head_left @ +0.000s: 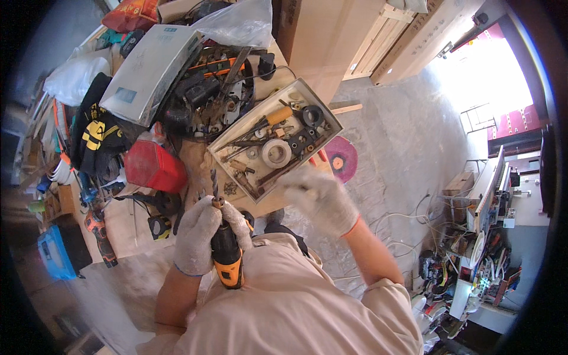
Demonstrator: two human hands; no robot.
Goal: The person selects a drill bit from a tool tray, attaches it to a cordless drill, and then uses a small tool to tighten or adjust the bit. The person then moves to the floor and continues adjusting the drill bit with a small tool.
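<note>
A black and yellow-orange cordless drill (229, 260) is held against my body in my gloved left hand (198, 236), the fingers wrapped round its front end. A twist drill bit (214, 180) points away from me out of it, with a brass-coloured collar (218, 202) at its base. My gloved right hand (322, 200) is over the near right corner of a shallow tray (325, 105). Motion smears its fingers, so their grip is unclear. Inside the tray lie a yellow-handled screwdriver (278, 116), a white ring-shaped roll (276, 154), a black ring (311, 116) and small metal parts.
Left of the tray stand a red container (152, 165), a grey-white box (151, 71) and a black basin (183, 115) of tools. Farther left are another drill (99, 234) and a blue box (56, 251). Cables (408, 222) trail over the floor at right.
</note>
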